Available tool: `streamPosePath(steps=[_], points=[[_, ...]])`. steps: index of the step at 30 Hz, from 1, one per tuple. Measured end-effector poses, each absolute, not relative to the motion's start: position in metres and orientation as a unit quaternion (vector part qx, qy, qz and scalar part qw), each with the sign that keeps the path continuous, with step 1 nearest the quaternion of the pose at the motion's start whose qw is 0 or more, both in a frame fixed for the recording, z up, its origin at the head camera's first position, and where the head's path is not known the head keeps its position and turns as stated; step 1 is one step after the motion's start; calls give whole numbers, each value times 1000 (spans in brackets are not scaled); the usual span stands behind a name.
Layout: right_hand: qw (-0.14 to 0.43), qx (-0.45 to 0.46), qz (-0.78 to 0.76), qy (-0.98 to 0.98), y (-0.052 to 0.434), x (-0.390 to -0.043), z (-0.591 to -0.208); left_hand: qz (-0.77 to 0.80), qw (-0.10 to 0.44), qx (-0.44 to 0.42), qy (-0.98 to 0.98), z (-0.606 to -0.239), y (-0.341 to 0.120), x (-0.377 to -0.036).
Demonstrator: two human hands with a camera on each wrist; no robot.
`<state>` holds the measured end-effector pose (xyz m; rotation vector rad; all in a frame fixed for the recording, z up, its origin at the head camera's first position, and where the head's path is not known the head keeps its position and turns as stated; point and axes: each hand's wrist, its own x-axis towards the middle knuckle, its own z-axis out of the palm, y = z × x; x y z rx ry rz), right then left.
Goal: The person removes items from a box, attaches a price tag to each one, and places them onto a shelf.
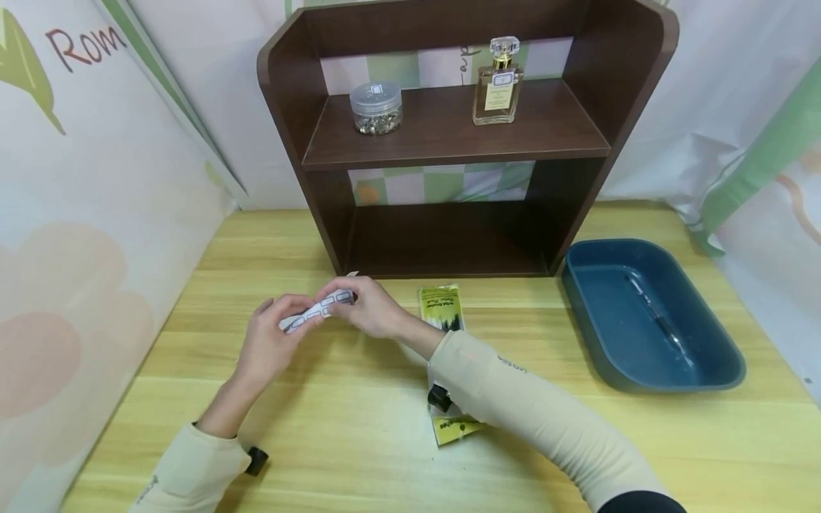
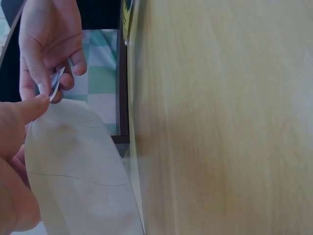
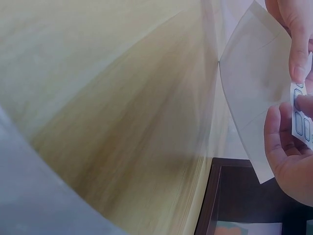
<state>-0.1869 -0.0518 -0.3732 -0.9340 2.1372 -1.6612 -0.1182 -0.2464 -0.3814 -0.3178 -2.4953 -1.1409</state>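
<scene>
Holding a white sticker sheet printed with blue-outlined labels (image 1: 317, 310) above the wooden table (image 1: 359, 427), our left hand (image 1: 269, 342) and right hand (image 1: 372, 308) pinch its ends. Wrist views show our fingertips (image 3: 298, 73) working one label, seemingly mid-peel; lifting it cleanly needs a steady pull.

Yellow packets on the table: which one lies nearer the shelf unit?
The upper yellow packet, just in front of the shelf unit. The other yellow packet lies nearer the table's front edge, partly under the right sleeve.
</scene>
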Motion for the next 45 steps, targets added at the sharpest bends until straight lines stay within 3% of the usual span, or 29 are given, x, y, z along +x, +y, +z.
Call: streamPosePath(steps=[22, 34, 45], points=[[158, -321, -581, 731, -54, -182, -374, -405, 182, -105, -890, -381, -248, -115], [110, -340, -556, 750, -56, -182, -378, -408, 195, -97, -887, -380, -246, -113], [121, -344, -563, 741, -56, -185, -378, -435, 178, -74, -879, -377, -243, -116]])
